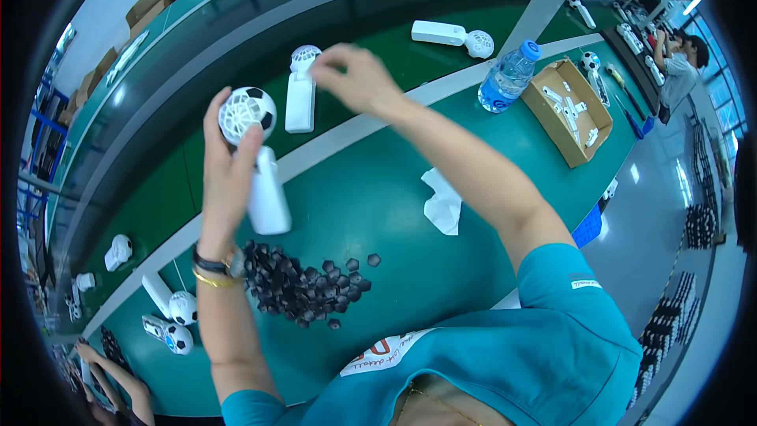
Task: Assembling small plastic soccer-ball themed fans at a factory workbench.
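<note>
My left hand point(226, 162) is closed around the neck of a white handheld fan point(269, 197). Its round head point(246, 116) is a soccer ball with a white open grille and some black patches, and its handle points down toward me. My right hand point(355, 79), slightly blurred, is raised past the bench edge with thumb and fingers bent together in a pinch. Its fingertips overlap the neck of a second white fan point(300, 102), whose grille head has no black patches; contact cannot be made out. Below my left hand lies a pile of black pentagon pieces point(303, 284).
A third fan point(441, 33) lies on the dark green belt point(363, 55). On the right are a water bottle point(505, 83), a cardboard box point(569, 114) of white parts and a crumpled paper point(443, 203). More fans point(169, 300) lie left. Other people work at both ends.
</note>
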Demonstrator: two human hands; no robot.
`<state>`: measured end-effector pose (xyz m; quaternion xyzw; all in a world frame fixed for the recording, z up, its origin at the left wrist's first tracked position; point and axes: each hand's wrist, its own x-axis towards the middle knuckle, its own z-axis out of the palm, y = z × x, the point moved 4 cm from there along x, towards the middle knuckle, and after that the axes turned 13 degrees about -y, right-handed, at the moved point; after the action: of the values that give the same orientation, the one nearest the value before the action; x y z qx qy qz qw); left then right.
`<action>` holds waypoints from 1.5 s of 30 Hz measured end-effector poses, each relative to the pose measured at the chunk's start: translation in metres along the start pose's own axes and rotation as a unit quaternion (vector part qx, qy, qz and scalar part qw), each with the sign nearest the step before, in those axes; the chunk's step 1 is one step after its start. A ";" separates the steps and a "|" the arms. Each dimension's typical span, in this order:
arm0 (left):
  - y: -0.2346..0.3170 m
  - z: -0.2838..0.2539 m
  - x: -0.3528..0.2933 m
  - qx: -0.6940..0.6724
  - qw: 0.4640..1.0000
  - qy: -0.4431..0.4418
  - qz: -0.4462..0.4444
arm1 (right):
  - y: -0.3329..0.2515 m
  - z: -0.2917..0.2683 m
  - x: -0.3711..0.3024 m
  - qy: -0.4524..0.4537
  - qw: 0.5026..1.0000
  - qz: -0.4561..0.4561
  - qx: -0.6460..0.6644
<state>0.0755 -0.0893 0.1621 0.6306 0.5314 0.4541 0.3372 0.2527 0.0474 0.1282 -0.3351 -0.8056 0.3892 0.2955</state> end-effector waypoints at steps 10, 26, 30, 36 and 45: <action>-0.131 -0.094 0.072 0.324 0.942 0.001 -0.093 | 0.160 -0.145 0.021 0.010 0.784 0.396 -0.478; 0.156 0.021 -0.138 0.132 0.932 -0.320 0.107 | -0.030 -0.101 -0.004 0.086 0.942 -0.033 -0.322; 0.172 0.029 -0.164 0.176 0.948 -0.212 0.157 | -0.087 -0.040 -0.053 0.000 0.995 -0.050 -0.090; 0.129 0.047 -0.172 0.254 0.951 0.018 0.175 | -0.121 0.047 -0.126 -0.117 0.976 -0.025 0.184; 0.007 0.065 -0.180 0.121 0.991 -0.045 -0.026 | -0.114 0.100 -0.145 -0.133 0.977 -0.018 0.166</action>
<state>0.1343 -0.2627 0.1067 0.6727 0.5828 0.3485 0.2940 0.2305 -0.1613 0.1387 -0.2123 -0.7675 0.5532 0.2445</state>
